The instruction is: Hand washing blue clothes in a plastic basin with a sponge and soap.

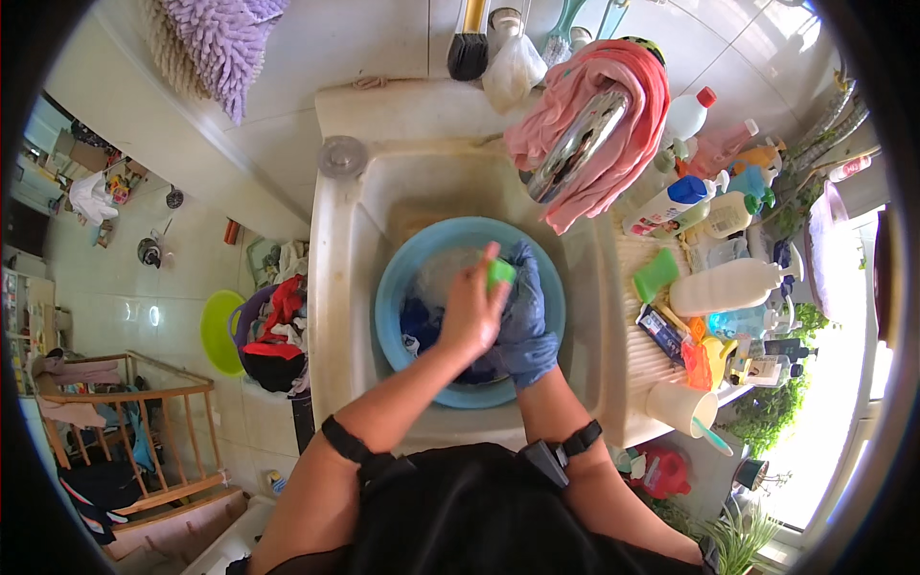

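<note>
Over a light-blue plastic basin (392, 287), my left hand (471, 309) grips a small green block (500, 273), soap or sponge; blur hides which. It is held against a wet blue-grey cloth (528, 302). My right hand (525, 352) is inside this cloth, which covers it to the wrist, so its fingers are hidden. Dark-blue fabric (420, 323) lies in cloudy, sudsy water (445, 277) in the basin. The basin stands in a pale laundry sink (345, 287).
A pink cloth (575, 108) drapes around the chrome faucet (586, 136). On the ribbed ledge (636, 345) at right are another green block (655, 274), pump bottles (726, 287) and a cream cup (675, 404). A purple laundry basket (237, 327) of clothes is at left.
</note>
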{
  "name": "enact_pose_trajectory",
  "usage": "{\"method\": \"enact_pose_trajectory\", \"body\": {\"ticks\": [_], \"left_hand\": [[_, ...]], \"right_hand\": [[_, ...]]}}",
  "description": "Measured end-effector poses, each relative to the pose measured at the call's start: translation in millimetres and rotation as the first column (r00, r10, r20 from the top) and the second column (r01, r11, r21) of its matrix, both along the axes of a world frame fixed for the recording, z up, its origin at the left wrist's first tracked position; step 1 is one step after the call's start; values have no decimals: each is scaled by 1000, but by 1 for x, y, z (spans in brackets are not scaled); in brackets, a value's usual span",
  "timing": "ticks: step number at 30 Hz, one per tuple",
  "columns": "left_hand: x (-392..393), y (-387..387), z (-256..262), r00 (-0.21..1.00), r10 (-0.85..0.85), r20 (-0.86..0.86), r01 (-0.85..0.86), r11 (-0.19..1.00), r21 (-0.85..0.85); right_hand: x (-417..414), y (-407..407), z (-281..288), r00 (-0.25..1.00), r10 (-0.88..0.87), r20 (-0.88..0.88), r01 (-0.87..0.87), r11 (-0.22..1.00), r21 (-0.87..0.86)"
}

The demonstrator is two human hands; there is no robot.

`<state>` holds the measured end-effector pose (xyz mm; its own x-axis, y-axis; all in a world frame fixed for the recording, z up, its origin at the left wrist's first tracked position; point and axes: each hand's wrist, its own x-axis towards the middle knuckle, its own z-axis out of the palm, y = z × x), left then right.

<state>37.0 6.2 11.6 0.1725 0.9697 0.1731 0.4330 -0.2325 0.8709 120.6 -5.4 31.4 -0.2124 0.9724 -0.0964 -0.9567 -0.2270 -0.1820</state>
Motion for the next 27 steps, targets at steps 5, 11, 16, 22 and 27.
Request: {"method": "enact_pose_trajectory", "body": {"ticks": [5,11,16,22,27], "left_hand": [[20,-3,22,912,-78,-403,163,970,181],[-16,28,-60,995,-26,99,56,949,-311],[-7,15,-24,676,496,545,298,493,-818],[0,10,-70,251,397,883,737,513,-441],[11,14,-22,574,533,622,432,448,-783]], "right_hand": [[8,-25,-81,991,-44,127,46,999,-14],[10,6,-24,995,88,-52,-86,995,40],[21,15,-53,803,303,-513,-171,942,288],[3,1,-14,528,-181,830,173,979,104],[14,-13,-67,805,-187,563,226,974,0]]}}
